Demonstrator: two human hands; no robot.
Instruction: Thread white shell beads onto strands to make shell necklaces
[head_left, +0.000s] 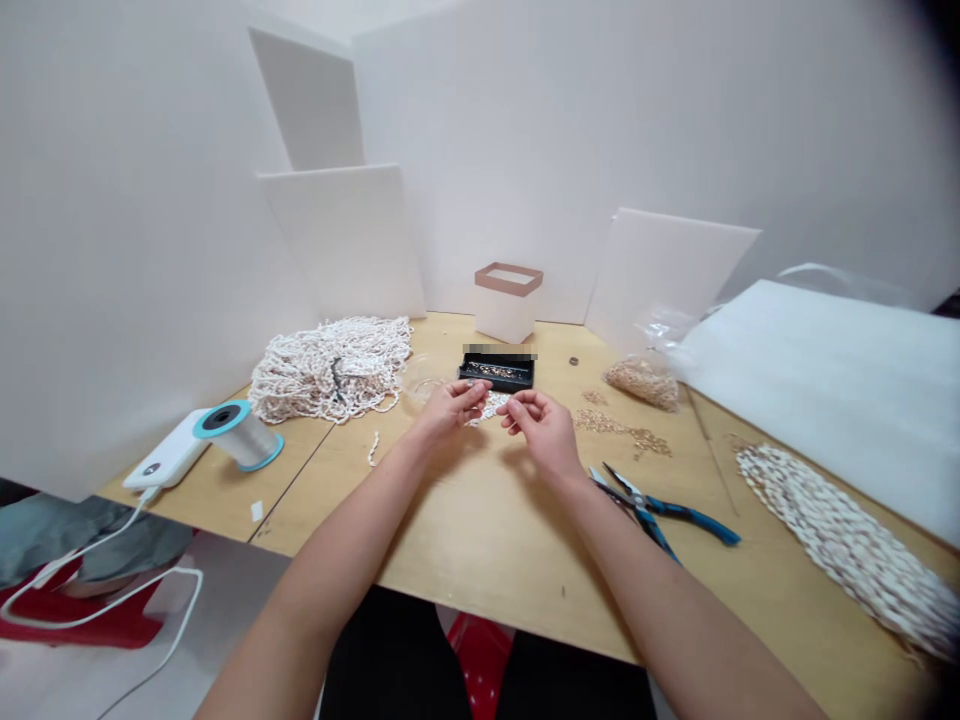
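My left hand (pixel 450 405) and my right hand (pixel 541 424) meet over the middle of the wooden table (pixel 480 530), fingers curled and pinched close together. Between them lies a small white bead strand (pixel 491 406), which the left fingertips touch. What the right fingertips pinch is too small to name. Just beyond the hands sits a shallow black tray (pixel 496 371) with small metal parts in it.
A heap of white bead strands (pixel 334 367) lies at the left, a spool of clear thread (pixel 240 433) and a white device (pixel 169 460) nearer the edge. Blue-handled pliers (pixel 660 510), gold findings (pixel 622 428), a bag (pixel 643 382) and more strands (pixel 847 540) are on the right. A small box (pixel 508 300) stands behind.
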